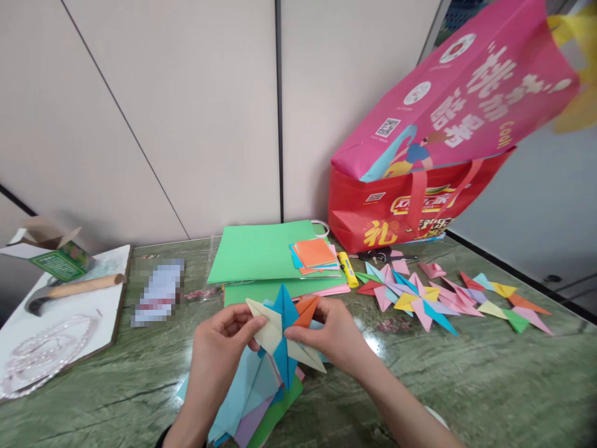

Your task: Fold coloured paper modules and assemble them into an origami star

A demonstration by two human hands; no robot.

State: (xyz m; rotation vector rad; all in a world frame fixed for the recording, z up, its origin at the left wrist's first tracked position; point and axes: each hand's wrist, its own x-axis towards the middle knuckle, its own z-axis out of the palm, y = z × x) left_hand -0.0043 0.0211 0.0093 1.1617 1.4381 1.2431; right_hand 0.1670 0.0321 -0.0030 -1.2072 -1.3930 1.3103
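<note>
Both my hands hold a folded paper star (282, 330) of cream, blue and orange pieces, raised a little above the green marble table (466, 386). My left hand (222, 345) pinches its cream point on the left. My right hand (332, 335) grips the right side, fingers closed on the paper near the orange tip. Under my hands lies a loose stack of coloured paper sheets (256, 398) in light blue, lilac and green.
Several finished paper stars (420, 298) lie to the right. Green sheets (265, 252) with small orange squares (314, 254), a yellow glue stick (347, 269) and scissors (377, 254) sit behind. A red bag (401, 211) and a pink bag (466, 93) stand at back right. A board (107, 305) with a hammer (69, 289) lies left.
</note>
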